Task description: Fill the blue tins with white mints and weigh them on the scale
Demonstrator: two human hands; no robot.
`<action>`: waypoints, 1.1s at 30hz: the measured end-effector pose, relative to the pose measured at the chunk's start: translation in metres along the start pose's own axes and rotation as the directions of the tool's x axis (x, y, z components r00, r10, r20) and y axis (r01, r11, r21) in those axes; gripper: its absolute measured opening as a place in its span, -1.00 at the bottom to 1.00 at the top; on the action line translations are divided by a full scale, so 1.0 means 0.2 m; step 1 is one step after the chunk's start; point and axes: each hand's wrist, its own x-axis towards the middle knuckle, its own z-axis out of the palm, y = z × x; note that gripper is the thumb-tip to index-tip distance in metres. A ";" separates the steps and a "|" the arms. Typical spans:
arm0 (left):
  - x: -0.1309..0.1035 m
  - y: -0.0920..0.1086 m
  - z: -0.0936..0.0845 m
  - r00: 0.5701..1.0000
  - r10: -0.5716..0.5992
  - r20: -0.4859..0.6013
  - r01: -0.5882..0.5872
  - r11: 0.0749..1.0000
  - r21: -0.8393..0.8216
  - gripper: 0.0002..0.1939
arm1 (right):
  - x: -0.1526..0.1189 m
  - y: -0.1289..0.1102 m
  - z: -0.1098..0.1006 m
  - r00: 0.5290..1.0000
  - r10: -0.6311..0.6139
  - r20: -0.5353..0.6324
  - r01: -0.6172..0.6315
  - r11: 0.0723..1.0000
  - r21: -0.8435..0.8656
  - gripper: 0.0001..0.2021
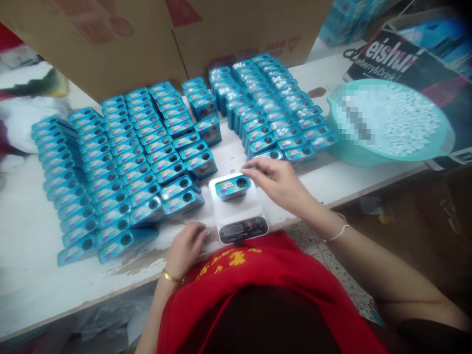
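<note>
In the head view, a white scale with a dark display panel is seen near the edge of a pale table. A single blue tin is carried on the scale's platform, its round dark opening turned upward.

The right hand is held just to the right of the scale, beside that tin. Its thumb and fingertips are brought narrowly together near the tin's far edge; whether the tin is touched, or anything small is pinched, cannot be told. The left hand is placed just left of the scale's near end, with its fingers loosely curled; whether anything is held under them cannot be told.

To the left of the scale, many blue tins are lined up in close rows. Beyond the scale and to its right, another block of tins is arranged, with small white pieces scattered over many of the tops. Well to the right of the scale, a turquoise basin is filled with white pieces. Beyond the scale and the tins, a cardboard box is stood.
</note>
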 end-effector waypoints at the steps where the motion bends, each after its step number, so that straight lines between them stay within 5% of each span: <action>1: 0.00 0.00 0.00 1.000 -0.005 0.001 0.005 1.000 -0.001 -0.76 | -0.01 0.01 -0.02 0.998 0.051 -0.027 -0.049 0.995 0.083 -0.81; 6: 0.01 0.01 0.00 1.000 -0.004 0.010 0.004 1.000 -0.016 -0.76 | -0.12 0.12 -0.11 0.917 0.398 0.024 -0.367 0.819 0.441 -0.76; 11: 0.02 0.00 0.01 1.000 -0.008 0.010 0.008 1.000 -0.021 -0.78 | -0.22 0.23 -0.15 0.857 0.502 0.119 -0.486 0.709 0.510 -0.73; 25: 0.01 -0.02 0.02 1.000 -0.002 -0.003 0.002 1.000 -0.016 -0.76 | -0.15 0.10 -0.03 0.954 0.300 -0.015 -0.271 0.884 0.381 -0.78; 30: 0.01 -0.02 0.02 1.000 0.011 0.018 -0.011 1.000 -0.003 -0.75 | -0.07 0.04 0.06 0.997 0.073 -0.027 -0.069 0.988 0.138 -0.76; 33: 0.01 -0.02 0.01 1.000 0.008 0.015 -0.008 1.000 -0.009 -0.76 | -0.04 0.04 0.07 0.998 0.043 -0.042 -0.043 0.999 -0.002 -0.78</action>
